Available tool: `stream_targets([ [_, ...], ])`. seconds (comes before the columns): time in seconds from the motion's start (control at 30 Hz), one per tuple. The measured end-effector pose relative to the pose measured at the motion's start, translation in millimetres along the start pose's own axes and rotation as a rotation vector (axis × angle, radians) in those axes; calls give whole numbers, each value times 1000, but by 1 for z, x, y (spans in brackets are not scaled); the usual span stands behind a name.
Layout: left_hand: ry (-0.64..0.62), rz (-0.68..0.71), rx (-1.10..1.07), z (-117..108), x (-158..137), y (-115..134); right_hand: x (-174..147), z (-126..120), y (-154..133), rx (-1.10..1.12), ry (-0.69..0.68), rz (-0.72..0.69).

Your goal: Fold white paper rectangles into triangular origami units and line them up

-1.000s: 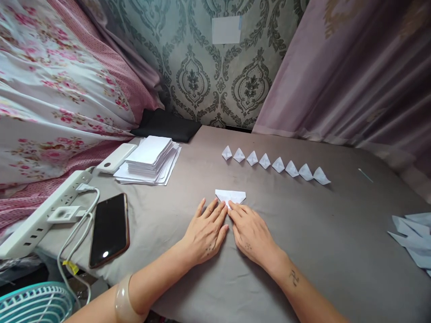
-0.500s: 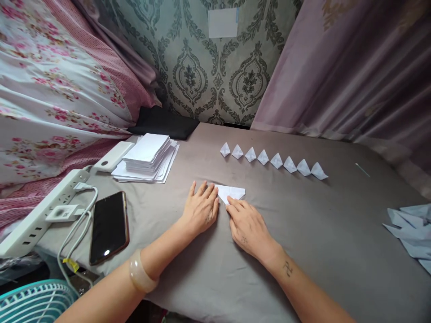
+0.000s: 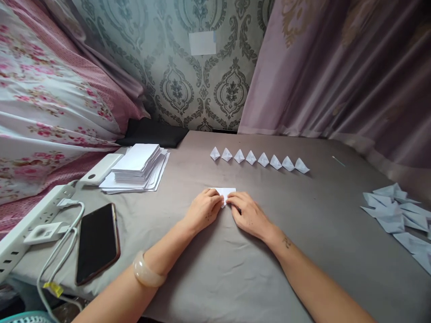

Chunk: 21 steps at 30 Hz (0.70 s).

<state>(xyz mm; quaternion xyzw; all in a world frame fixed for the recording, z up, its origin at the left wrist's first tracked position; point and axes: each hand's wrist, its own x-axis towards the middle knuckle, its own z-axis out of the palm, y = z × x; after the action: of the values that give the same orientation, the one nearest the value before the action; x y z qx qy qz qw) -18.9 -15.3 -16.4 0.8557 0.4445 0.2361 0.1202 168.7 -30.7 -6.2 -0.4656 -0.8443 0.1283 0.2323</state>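
Observation:
A small sheet of folded white paper (image 3: 227,191) lies on the grey cloth, its upper edge straight and its lower part narrowing between my hands. My left hand (image 3: 204,210) grips its left side, fingers bent together and partly covering it. From the right, my right hand (image 3: 249,215) has its curled fingertips on the paper, thumb tucked below. The fingers hide both sides of the sheet. Beyond the hands, several small folded paper pieces (image 3: 251,157) stand in a slanting row.
A stack of white paper (image 3: 136,166) sits at left, beside a white power bank (image 3: 101,169), a phone (image 3: 97,242) and a power strip (image 3: 33,224) with cables. More folded papers (image 3: 390,208) are heaped at the right edge. A cotton swab (image 3: 338,160) lies far right.
My left hand has gone from flat beside the paper to fingers bent on it. My right fingers have moved up along the paper's right side. The view has shifted right.

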Motion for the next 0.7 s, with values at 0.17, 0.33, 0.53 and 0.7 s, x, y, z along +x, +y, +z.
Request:
stream_targets([
  [0.17,-34,35,100,-6,-3,6,13,-8,13,-151,53,216],
  [0.33,-23,-60,50,-3,-1,3,29,-4,23,-32,6,209],
  [0.53,8,-222,-101,-8,14,-19,27,6,32,3,27,180],
  [0.7,-85,-282,-245,-13,22,-36,25,7,33,37,47,155],
])
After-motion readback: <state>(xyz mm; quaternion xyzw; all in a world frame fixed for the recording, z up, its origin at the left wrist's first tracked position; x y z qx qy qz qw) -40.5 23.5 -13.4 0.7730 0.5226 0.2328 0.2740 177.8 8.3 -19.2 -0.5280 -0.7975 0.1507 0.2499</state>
